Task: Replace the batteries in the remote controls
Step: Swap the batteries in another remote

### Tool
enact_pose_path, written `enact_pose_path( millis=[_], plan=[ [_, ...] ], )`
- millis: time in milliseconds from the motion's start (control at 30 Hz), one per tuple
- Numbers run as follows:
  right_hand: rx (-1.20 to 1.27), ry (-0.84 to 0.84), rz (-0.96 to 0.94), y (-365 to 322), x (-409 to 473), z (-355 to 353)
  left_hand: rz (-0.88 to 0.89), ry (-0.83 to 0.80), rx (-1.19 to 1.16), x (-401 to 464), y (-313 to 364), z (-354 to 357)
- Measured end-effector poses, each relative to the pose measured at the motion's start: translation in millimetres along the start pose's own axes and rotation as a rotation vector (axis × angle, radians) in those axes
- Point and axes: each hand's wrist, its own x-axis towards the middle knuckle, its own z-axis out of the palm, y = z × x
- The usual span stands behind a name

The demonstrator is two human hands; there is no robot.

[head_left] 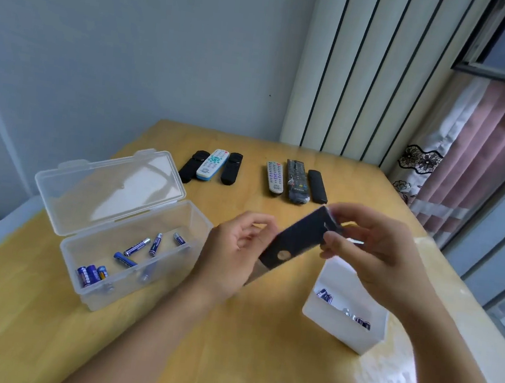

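A dark remote is tilted in the air above the table, its back facing me. My left hand grips its lower end. Curled fingers of my right hand pinch its upper end, where the battery cover sits. A clear plastic box with its lid open holds several blue batteries at the left. A white bin under my right hand holds more batteries. Two rows of remotes lie at the back: one around a white and blue remote, one around a grey remote.
The wooden table runs to a white wall at the back. A ribbed white radiator stands behind the far edge. Pink curtains and a window are on the right. A white chair back shows at the left.
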Motion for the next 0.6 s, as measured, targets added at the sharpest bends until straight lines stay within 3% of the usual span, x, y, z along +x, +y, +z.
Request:
enact_pose_path(
  millis=[67, 167, 433, 600],
  plan=[
    [-0.145, 0.192, -0.101, -13.5, 20.2, -3.2, -0.03, 0.207, -0.067, 4.9, -0.1, -5.4],
    [-0.467, 0.325, -0.292, -22.7, 69.4, 7.6, -0.187, 0.202, -0.122, 8.2, -3.9, -6.1],
    [-0.918, -0.042, -0.126, 46.6, 178.8, 83.4, -0.034, 0.186, 0.265, 13.0, -24.9, -13.0],
    [-1.007, -0.126, -0.121, 82.2, 197.5, 99.4, -0.027, 0.219, 0.194, 18.1, -32.8, -10.5]
  ],
)
